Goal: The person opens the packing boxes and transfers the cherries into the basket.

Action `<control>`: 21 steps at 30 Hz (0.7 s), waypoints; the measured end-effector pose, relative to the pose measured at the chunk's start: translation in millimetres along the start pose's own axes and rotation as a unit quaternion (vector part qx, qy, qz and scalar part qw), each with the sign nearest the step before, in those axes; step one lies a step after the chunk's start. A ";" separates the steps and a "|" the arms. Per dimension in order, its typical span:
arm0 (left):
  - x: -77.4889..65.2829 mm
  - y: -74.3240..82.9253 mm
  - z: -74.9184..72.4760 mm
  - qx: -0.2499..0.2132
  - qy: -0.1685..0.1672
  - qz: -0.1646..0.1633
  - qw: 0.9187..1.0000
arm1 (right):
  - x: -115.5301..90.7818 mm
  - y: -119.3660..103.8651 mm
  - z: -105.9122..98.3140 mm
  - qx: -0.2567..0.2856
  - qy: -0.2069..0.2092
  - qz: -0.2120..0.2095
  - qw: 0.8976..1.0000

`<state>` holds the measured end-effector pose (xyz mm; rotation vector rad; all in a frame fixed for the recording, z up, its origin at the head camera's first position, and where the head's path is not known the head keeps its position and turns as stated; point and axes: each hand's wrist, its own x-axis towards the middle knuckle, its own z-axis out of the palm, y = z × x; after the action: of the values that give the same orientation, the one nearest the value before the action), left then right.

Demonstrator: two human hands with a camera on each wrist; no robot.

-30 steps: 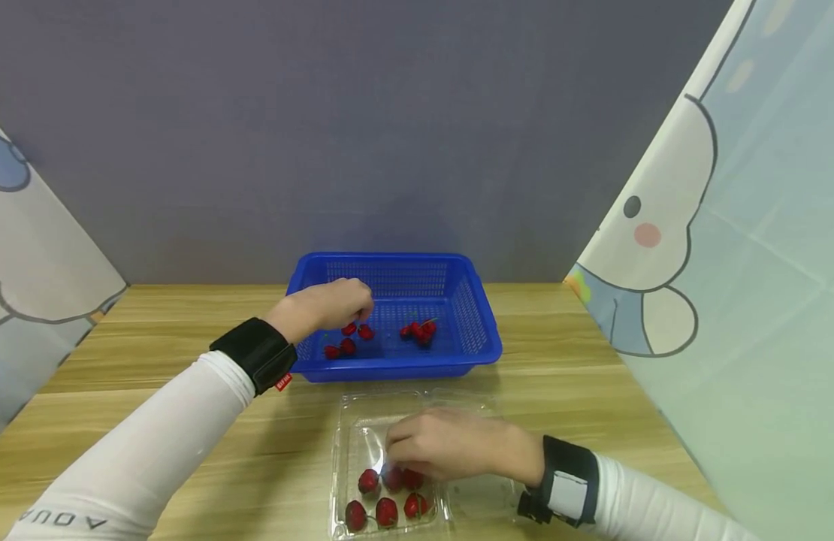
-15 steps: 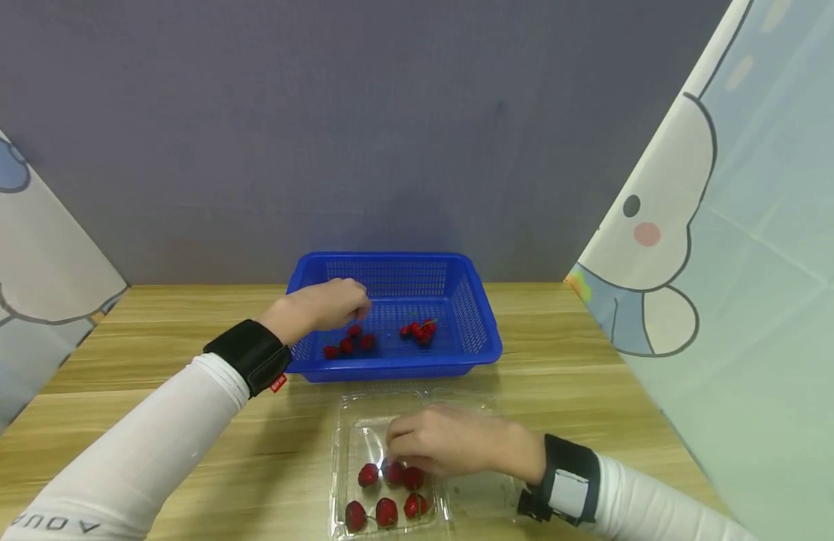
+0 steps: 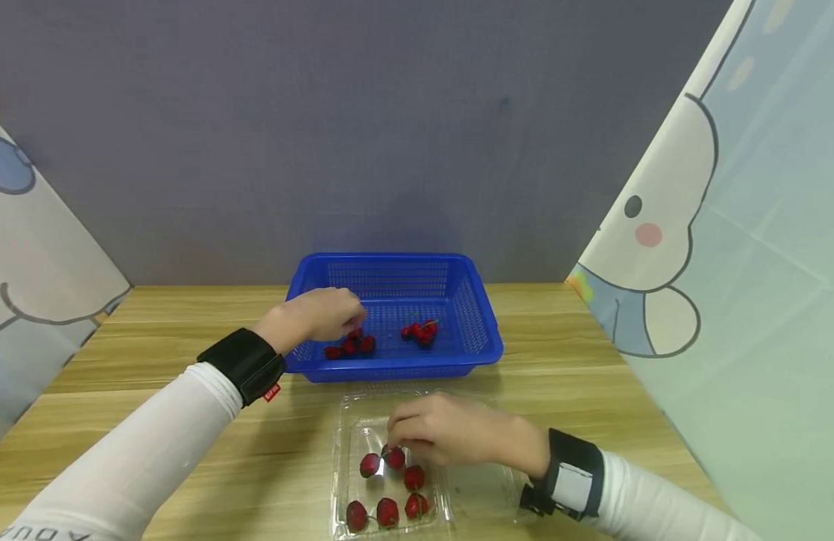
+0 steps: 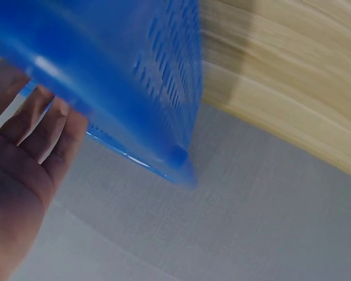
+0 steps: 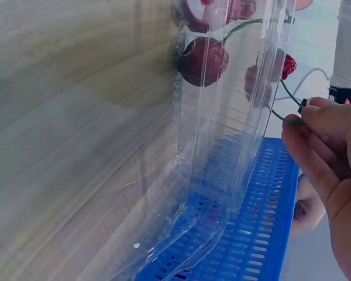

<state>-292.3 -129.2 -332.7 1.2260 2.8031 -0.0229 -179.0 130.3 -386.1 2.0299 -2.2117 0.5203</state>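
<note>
My right hand (image 3: pixel 444 430) is over a clear plastic clamshell box (image 3: pixel 349 458), its finger and thumb pinching the green stems (image 5: pixel 289 93) of red cherries. Two of those cherries (image 3: pixel 393 457) sit at the hand's fingertips, inside the box. More red cherries (image 3: pixel 387 512) lie in rows toward the box's near end. My left hand (image 3: pixel 322 312) reaches over the left side of a blue plastic basket (image 3: pixel 390 368), fingers bent down beside several cherries (image 3: pixel 349 346). In the left wrist view the basket rim (image 4: pixel 64 82) hides its fingertips; I cannot tell if they hold anything.
Another cluster of cherries (image 3: pixel 420 330) lies in the basket's middle. The box's clear lid (image 3: pixel 481 488) is folded out to the right on the wooden table (image 3: pixel 559 361). A grey wall (image 3: pixel 417 135) rises behind the basket.
My left hand has drawn slightly left and lower; the cherries beneath it have shifted closer together. My right hand has shifted slightly, and a cherry by its fingertips has moved up, away from the others.
</note>
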 end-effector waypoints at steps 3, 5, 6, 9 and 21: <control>-2.5 0.0 1.5 0.002 -0.001 0.000 1.000 | -0.4 2.4 0.0 0.021 0.028 0.007 0.999; -4.1 -0.2 2.1 0.000 0.001 0.001 1.000 | -0.7 3.9 -0.6 0.023 0.041 0.009 0.999; -4.7 -0.4 2.3 -0.001 0.003 -0.001 1.000 | -0.9 4.5 -1.0 0.021 0.046 0.011 0.999; -6.9 -1.1 2.7 -0.003 0.003 -0.005 1.000 | -1.6 5.8 -3.6 0.007 0.052 0.018 0.998; -16.2 -3.3 3.7 -0.008 0.012 -0.005 1.000 | -0.7 10.0 -19.8 -0.028 0.104 0.015 0.994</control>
<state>-283.5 -143.5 -335.2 1.2162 2.8248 0.0139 -191.9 137.7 -369.6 1.8260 -2.1139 0.6325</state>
